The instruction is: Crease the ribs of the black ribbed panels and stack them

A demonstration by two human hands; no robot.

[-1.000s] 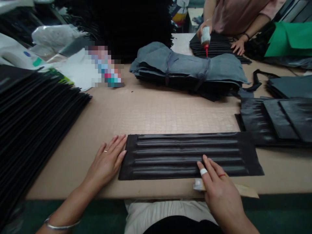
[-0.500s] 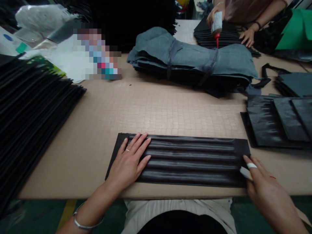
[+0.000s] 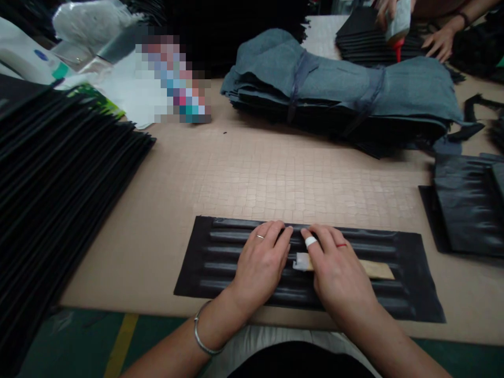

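Note:
A black panel with several raised ridges (image 3: 220, 252) lies flat near the table's front edge. Across its middle rests my left hand (image 3: 262, 260), palm down, fingers bent slightly on the upper ridges and holding nothing. Close beside it, my right hand (image 3: 334, 262) presses on the same panel with its fingertips near the top edge. Under the right palm is a flat light-brown tool with a whitish end (image 3: 380, 270), gripped by that hand; its middle is hidden.
Black sheets (image 3: 71, 173) are stacked at the left. A tied grey-black bundle (image 3: 334, 89) lies at the back, and ridged black pieces (image 3: 464, 205) at the right. Behind, another person's hand (image 3: 441, 44) rests on black sheets, the other holding a red-tipped bottle (image 3: 399, 23).
My left hand has slid right to the panel's middle. My right hand has moved left from the panel's right end, bringing the tool along. The view has shifted slightly.

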